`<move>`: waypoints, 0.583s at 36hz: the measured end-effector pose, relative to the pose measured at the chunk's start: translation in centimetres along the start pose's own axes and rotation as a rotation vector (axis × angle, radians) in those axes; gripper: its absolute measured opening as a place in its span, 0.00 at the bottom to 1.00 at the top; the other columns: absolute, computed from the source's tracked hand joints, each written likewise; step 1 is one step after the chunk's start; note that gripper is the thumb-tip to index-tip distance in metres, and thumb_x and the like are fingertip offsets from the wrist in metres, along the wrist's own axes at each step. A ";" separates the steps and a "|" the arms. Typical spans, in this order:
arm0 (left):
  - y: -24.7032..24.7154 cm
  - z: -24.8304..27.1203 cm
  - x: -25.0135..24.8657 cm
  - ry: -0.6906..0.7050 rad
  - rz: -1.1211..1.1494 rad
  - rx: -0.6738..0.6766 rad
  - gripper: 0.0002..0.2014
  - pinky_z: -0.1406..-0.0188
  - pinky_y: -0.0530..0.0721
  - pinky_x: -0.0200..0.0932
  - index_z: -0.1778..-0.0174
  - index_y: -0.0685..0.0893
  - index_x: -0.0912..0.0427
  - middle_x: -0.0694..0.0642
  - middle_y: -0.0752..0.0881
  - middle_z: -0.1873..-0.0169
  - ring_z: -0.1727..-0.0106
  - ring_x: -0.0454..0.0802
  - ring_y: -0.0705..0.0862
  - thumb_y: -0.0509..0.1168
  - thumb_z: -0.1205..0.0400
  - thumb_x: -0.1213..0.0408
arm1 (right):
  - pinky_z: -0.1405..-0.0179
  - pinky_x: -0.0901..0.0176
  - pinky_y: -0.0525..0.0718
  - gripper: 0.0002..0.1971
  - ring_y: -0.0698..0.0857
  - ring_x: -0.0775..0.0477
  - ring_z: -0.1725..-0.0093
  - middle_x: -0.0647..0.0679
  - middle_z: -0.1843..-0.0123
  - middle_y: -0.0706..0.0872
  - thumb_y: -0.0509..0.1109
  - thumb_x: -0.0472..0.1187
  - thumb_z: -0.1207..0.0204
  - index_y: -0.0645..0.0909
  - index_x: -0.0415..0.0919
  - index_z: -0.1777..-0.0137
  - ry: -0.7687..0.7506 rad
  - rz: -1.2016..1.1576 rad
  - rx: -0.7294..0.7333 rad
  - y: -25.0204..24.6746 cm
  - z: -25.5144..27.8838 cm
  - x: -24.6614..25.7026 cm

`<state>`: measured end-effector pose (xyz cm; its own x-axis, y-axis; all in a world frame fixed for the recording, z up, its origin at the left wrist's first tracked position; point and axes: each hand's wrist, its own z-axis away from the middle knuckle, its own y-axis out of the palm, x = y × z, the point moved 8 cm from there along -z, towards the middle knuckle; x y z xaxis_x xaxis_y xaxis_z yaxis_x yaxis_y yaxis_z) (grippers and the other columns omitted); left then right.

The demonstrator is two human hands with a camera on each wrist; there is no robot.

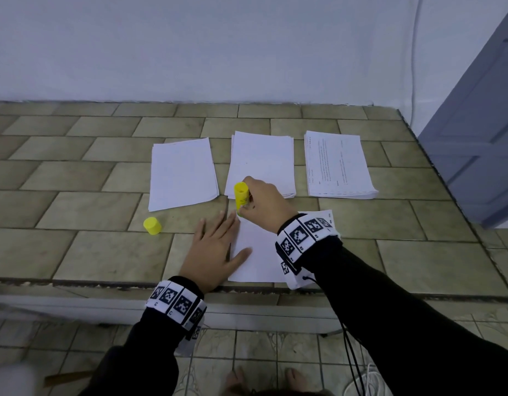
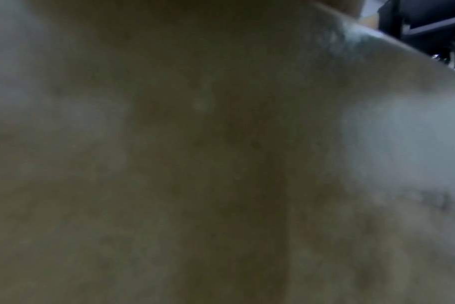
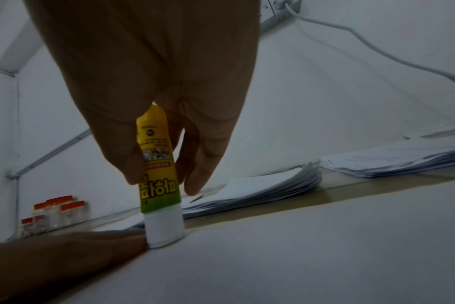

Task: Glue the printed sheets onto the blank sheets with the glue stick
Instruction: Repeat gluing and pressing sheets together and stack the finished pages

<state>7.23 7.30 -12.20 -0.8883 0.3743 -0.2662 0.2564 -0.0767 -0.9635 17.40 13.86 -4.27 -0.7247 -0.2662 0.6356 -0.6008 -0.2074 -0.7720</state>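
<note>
1. My right hand [image 1: 262, 200] has its fingers [image 3: 203, 164] clamped round the glue stick [image 3: 159, 179], held nearly upright so its white tip meets the far left corner of the sheet [image 1: 258, 252] in front of me, which reads to me as the start of a glue stroke.
2. My left hand [image 1: 215, 250] lies flat on the sheet's left edge, fingers straight and slightly apart, so the paper should not drag under the stick (its wrist view is only blur).
3. The yellow cap [image 1: 152, 226] stands off to the left on the table [image 1: 75, 201], clear of the work.
4. Three stacks lie along the far side: the printed stack [image 1: 339, 167] on the right, the middle stack [image 1: 262, 161] and the left stack [image 1: 182, 172] both showing white, within reach for the next pairing.
</note>
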 end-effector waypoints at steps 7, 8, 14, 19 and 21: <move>0.0 -0.1 0.0 -0.010 -0.019 0.014 0.45 0.17 0.34 0.53 0.13 0.58 0.56 0.49 0.55 0.14 0.13 0.45 0.45 0.35 0.21 0.29 | 0.56 0.45 0.83 0.15 0.83 0.37 0.54 0.37 0.54 0.84 0.69 0.35 0.23 0.70 0.34 0.40 -0.017 0.047 0.018 0.2 0.5 0.2; 0.1 -0.1 0.0 -0.011 -0.018 0.014 0.45 0.17 0.34 0.53 0.13 0.57 0.56 0.49 0.55 0.14 0.13 0.45 0.45 0.35 0.21 0.29 | 0.57 0.46 0.83 0.15 0.82 0.37 0.54 0.37 0.54 0.84 0.69 0.35 0.23 0.70 0.34 0.40 -0.016 0.054 0.015 0.2 0.6 0.2; 0.2 0.0 0.1 -0.009 -0.019 0.017 0.48 0.16 0.35 0.54 0.13 0.55 0.55 0.47 0.51 0.14 0.13 0.45 0.46 0.30 0.22 0.26 | 0.59 0.49 0.81 0.16 0.82 0.38 0.56 0.36 0.54 0.84 0.68 0.35 0.23 0.69 0.33 0.40 0.028 0.086 -0.029 -1.1 1.6 -1.2; 0.1 0.1 0.1 -0.014 -0.027 0.026 0.48 0.16 0.35 0.53 0.13 0.55 0.56 0.47 0.51 0.14 0.13 0.45 0.47 0.30 0.22 0.27 | 0.53 0.42 0.84 0.12 0.84 0.36 0.55 0.36 0.54 0.85 0.68 0.34 0.25 0.67 0.39 0.49 0.124 0.030 -0.073 -3.9 3.5 -4.7; 0.0 0.1 0.0 -0.016 -0.018 0.024 0.46 0.16 0.34 0.52 0.13 0.56 0.56 0.47 0.52 0.14 0.13 0.45 0.47 0.34 0.21 0.29 | 0.51 0.42 0.85 0.11 0.84 0.36 0.54 0.36 0.55 0.85 0.68 0.34 0.25 0.69 0.37 0.48 0.188 0.014 -0.096 -5.2 4.5 -6.5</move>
<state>7.18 7.18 -12.25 -0.8987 0.3611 -0.2487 0.2312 -0.0918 -0.9686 26.76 12.42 -4.38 -0.7777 -0.0862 0.6227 -0.6135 -0.1120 -0.7817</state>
